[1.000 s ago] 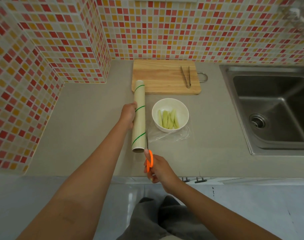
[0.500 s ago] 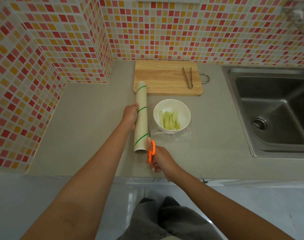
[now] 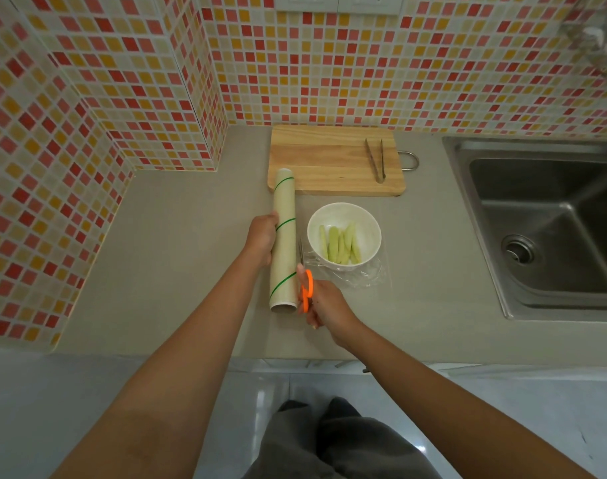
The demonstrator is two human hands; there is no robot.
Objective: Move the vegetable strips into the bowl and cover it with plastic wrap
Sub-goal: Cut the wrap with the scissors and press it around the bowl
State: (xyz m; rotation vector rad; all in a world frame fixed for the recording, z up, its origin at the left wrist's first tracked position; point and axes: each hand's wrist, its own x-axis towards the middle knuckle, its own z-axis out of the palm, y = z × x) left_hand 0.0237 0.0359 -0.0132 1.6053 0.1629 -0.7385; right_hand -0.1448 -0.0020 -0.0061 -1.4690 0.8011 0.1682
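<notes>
A white bowl (image 3: 344, 216) on the counter holds several pale green vegetable strips (image 3: 340, 244). A clear sheet of plastic wrap (image 3: 359, 275) lies crumpled under and in front of the bowl. Left of the bowl lies the plastic wrap roll (image 3: 282, 243), a cream tube with green lines. My left hand (image 3: 262, 236) grips the roll's left side. My right hand (image 3: 324, 300) holds orange-handled scissors (image 3: 306, 288), their blades pointing away along the roll's right edge, between roll and bowl.
A wooden cutting board (image 3: 329, 160) with metal tongs (image 3: 374, 160) on it lies behind the bowl against the tiled wall. A steel sink (image 3: 551, 219) is sunk into the counter at the right. The tiled wall juts out at the left.
My right hand has pushed the scissors forward along the roll, towards the bowl. The left hand stays on the roll. The view has shifted slightly.
</notes>
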